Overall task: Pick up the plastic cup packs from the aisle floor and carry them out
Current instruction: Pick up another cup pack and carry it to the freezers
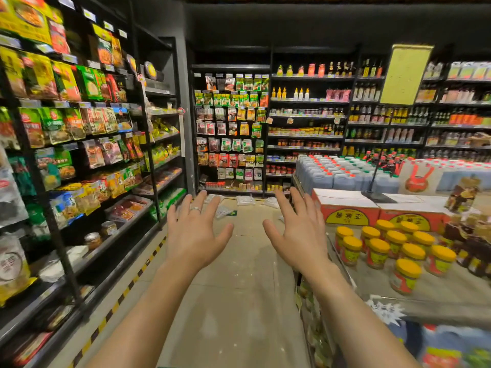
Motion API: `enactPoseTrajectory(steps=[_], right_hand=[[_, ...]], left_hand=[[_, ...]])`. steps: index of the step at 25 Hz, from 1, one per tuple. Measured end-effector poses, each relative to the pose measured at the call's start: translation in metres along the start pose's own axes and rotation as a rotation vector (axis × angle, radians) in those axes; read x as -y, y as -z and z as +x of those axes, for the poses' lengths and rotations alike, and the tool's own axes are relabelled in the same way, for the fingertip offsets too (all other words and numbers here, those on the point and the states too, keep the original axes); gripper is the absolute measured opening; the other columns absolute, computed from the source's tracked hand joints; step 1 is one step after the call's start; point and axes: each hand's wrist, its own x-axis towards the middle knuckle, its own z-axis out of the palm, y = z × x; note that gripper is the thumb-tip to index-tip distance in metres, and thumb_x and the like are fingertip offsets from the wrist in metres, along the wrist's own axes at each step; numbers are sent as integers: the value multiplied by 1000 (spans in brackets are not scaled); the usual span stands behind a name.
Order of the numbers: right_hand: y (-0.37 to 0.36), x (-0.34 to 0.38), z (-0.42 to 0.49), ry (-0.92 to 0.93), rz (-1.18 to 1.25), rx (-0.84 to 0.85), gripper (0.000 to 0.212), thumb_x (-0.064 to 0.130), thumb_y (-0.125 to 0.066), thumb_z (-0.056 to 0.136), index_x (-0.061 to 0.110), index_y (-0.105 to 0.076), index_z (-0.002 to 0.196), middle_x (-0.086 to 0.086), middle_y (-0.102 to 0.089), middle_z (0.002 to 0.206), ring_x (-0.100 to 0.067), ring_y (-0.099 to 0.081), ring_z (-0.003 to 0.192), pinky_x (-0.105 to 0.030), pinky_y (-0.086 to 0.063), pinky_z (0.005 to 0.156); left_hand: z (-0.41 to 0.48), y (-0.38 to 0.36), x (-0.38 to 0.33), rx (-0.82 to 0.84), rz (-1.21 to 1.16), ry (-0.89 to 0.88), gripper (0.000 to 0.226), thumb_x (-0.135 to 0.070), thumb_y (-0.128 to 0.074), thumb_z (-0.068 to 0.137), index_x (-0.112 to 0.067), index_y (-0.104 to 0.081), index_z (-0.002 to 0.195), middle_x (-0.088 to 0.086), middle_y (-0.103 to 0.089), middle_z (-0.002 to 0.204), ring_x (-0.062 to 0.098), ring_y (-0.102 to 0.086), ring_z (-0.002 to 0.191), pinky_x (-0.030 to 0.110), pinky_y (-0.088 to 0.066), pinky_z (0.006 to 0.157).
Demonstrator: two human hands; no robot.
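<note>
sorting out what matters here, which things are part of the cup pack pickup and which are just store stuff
Part of the job:
- cup packs on the floor at the far end of the aisle
- left hand, open and empty
- right hand, open and empty

Just lying about:
- yellow-lidded jars
- snack packets
- jugs
- bottles
- cartons

The aisle floor (pixel 239 288) was smooth, matt beige tile. Clear, glossy film wrapped the plastic cup packs (pixel 245 200), though at that range they blurred. The shelving (pixel 159 166) looked like matt black metal, its packets (pixel 61 126) shiny foil or plastic. The jars (pixel 405 274) wore glossy yellow plastic lids; the cartons (pixel 345 208) were matt cardboard.
</note>
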Motion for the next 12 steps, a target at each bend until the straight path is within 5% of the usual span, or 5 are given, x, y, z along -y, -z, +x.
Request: enactPoseTrajectory(steps=[12], right_hand=[[-122, -28, 147, 16, 23, 66, 66, 59, -35, 96, 40, -10, 154, 2, -4, 164, -26, 3, 150, -48, -4, 120]], left_hand=[[147, -102, 27, -12, 43, -6, 70, -68, -34, 91, -35, -25, 153, -3, -23, 162, 24, -14, 150, 53, -10, 120]])
